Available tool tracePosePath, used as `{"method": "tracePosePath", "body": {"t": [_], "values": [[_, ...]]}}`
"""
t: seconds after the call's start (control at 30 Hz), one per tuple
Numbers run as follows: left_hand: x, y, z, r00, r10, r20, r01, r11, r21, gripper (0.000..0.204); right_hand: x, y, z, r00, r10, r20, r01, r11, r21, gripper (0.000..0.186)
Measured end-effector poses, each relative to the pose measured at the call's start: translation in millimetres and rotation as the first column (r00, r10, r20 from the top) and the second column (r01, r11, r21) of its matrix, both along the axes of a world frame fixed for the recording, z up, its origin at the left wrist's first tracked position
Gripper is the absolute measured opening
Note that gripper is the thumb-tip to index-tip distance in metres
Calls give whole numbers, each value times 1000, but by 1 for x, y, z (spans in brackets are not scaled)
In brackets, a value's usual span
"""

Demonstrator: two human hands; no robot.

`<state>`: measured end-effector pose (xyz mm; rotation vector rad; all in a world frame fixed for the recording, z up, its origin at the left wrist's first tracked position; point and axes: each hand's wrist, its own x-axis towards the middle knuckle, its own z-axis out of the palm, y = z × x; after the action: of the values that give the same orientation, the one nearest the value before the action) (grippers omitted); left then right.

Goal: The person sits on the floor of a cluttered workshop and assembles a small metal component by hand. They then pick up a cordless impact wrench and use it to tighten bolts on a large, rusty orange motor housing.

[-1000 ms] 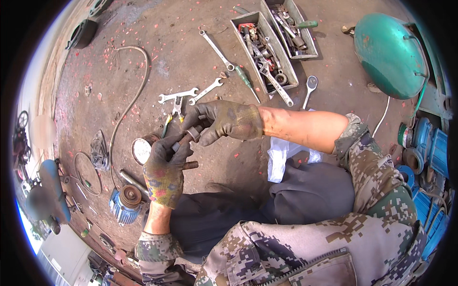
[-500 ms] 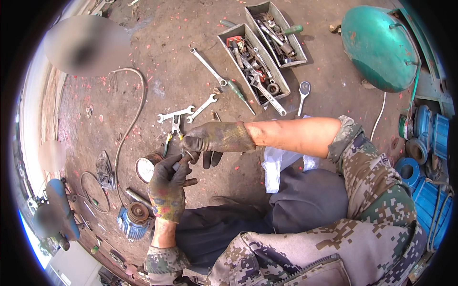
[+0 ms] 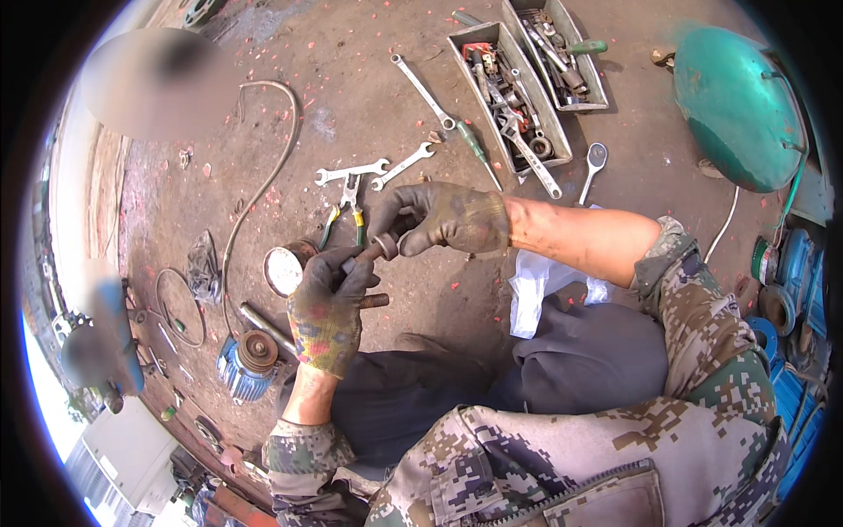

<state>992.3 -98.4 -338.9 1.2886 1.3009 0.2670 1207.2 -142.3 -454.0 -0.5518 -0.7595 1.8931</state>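
Observation:
My left hand point(image 3: 325, 307), in a stained grey-and-yellow work glove, grips a rusty threaded bolt point(image 3: 373, 250); a second threaded end point(image 3: 373, 300) sticks out rightward below it. My gloved right hand point(image 3: 439, 220) pinches at the nut point(image 3: 385, 247) on the bolt's upper end, its fingers curled. Just beyond lie pliers point(image 3: 344, 215) with yellow-green handles and two open-ended wrenches point(image 3: 351, 171). Beside my left hand stands a round tin point(image 3: 284, 272) with a white top. A white plastic bag point(image 3: 529, 294) lies by my right leg.
Two metal toolboxes point(image 3: 465, 46) hold several tools; a long wrench point(image 3: 421, 90), green screwdriver point(image 3: 474, 149) and ratchet point(image 3: 593, 162) lie nearby. A green domed metal piece point(image 3: 729, 114) and blue castings point(image 3: 795, 263) are at right. A blue motor point(image 3: 246, 378) and a hose point(image 3: 263, 176) are at left.
Half a second ago my right hand was rolled over the bolt with fingers hanging down; now it is back with fingers curled at the nut. The camera view has shifted slightly.

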Motion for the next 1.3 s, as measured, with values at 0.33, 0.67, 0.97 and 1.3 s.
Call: {"method": "tracePosePath", "body": {"t": [0.33, 0.67, 0.97, 1.3], "values": [[-9, 5, 4, 998, 17, 57, -14, 998, -56, 32, 3, 9, 32, 959, 241, 150, -202, 951, -233, 52], [-6, 5, 6, 999, 16, 47, -13, 998, -57, 33, 6, 15, 46, 909, 350, 225, -248, 890, -382, 49], [-6, 9, 6, 999, 38, 15, -37, 996, -75, 34, 10, 22, 50, 913, 302, 276, -216, 929, -302, 71], [-6, 15, 8, 997, 67, 43, -62, 993, -103, 32, 7, 24, 45, 972, 196, 131, -123, 895, -428, 39]]}}
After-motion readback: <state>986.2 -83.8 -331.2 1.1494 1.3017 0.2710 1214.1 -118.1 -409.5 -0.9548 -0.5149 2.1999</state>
